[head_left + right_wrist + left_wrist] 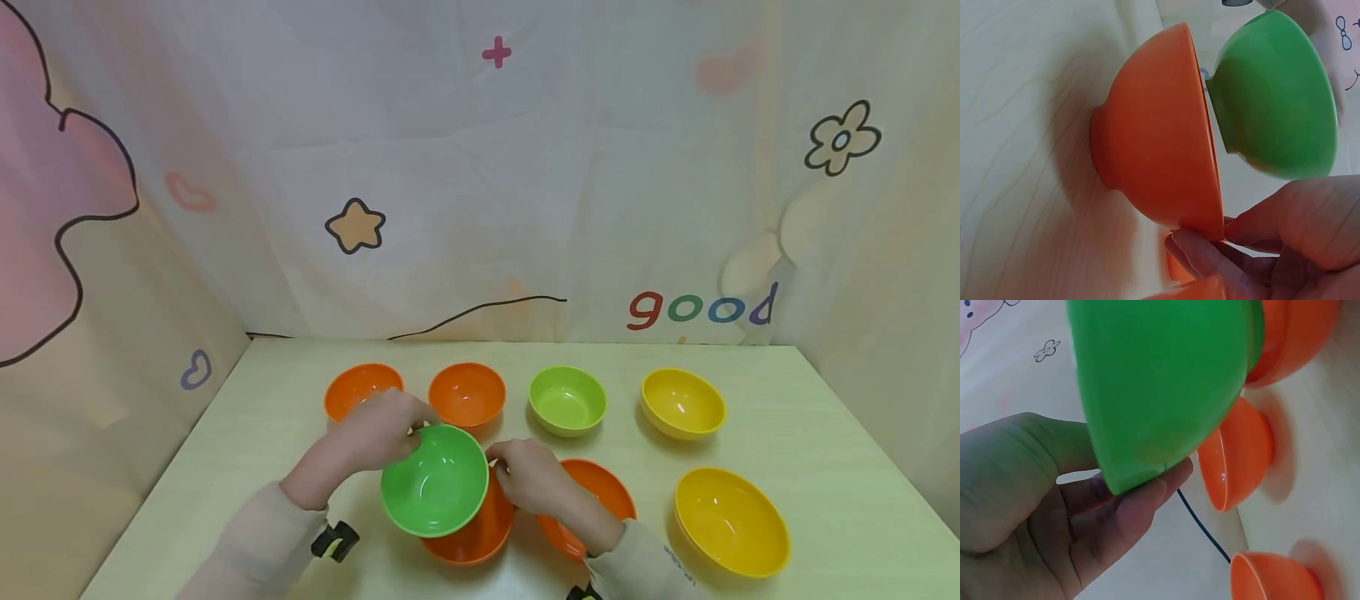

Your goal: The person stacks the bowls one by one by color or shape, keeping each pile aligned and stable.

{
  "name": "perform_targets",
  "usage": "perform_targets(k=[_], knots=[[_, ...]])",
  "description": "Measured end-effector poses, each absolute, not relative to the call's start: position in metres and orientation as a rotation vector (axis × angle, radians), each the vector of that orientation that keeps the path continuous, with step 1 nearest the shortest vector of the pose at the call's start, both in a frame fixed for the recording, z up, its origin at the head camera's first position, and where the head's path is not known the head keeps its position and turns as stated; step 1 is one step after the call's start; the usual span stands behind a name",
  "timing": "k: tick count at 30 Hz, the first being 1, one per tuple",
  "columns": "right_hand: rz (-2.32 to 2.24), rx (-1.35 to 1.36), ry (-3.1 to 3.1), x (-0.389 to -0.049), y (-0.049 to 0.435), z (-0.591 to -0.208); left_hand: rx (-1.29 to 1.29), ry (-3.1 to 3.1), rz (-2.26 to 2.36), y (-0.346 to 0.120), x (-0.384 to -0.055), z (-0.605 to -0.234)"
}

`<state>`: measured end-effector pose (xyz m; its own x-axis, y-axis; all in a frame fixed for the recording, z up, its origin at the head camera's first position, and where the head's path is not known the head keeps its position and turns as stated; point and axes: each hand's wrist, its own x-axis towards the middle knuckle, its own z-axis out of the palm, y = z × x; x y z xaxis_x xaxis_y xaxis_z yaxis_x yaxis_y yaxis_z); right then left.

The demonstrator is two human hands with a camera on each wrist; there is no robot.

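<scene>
A green bowl (435, 487) is pinched at its rim by my left hand (384, 429), thumb and fingers on either side of the wall in the left wrist view. It hangs slightly tilted above an orange bowl (480, 537), covering part of it. My right hand (531, 477) pinches the rim of that orange bowl, which looks upright in the right wrist view (1157, 131). There the green bowl's foot is close to the orange rim; whether they touch, I cannot tell.
Two orange bowls (367, 385) (467, 396), a light green bowl (567, 402) and a yellow bowl (682, 404) form the back row. Another orange bowl (603, 492) sits partly behind my right forearm. A larger yellow bowl (731, 523) stands at the right. A printed curtain (450, 167) backs the table.
</scene>
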<state>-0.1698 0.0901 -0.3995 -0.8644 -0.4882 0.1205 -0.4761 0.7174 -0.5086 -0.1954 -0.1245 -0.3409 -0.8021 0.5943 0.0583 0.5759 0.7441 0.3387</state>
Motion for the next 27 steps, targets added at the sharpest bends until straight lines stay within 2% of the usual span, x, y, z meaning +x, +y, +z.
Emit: perform_targets(k=[27], knots=[[-0.846,-0.793,2.816,-0.171,0.094,-0.398,1.136,2.790,0.585,-0.110,-0.195,-0.362]])
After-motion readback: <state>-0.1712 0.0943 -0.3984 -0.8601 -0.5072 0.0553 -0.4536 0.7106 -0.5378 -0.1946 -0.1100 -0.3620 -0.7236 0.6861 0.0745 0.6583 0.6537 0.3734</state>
